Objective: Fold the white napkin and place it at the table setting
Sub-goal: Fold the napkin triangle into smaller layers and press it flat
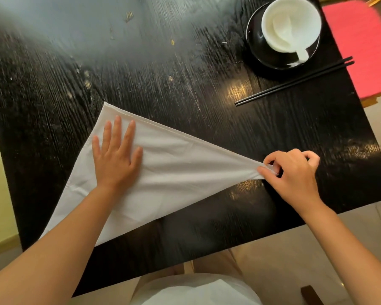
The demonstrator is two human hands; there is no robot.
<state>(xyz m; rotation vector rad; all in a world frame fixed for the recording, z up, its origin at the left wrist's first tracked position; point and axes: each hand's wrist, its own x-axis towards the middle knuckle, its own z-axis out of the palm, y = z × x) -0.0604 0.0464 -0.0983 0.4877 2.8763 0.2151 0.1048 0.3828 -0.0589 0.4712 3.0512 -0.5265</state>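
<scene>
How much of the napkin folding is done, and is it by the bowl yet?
Done: the white cloth napkin already lies folded into a triangle on the black wooden table. In hand: the left hand presses it flat while the right hand pinches its pointed corner. Left: more folding, perhaps, then placing it by the white bowl and black chopsticks, which it is still apart from.

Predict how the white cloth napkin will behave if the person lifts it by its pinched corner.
The white cloth napkin probably hangs limp: it creases softly toward the right hand. It seems light, since a fingertip pinch tensions it. It may slide on the glossy black wooden table, hence the flat left hand.
</scene>
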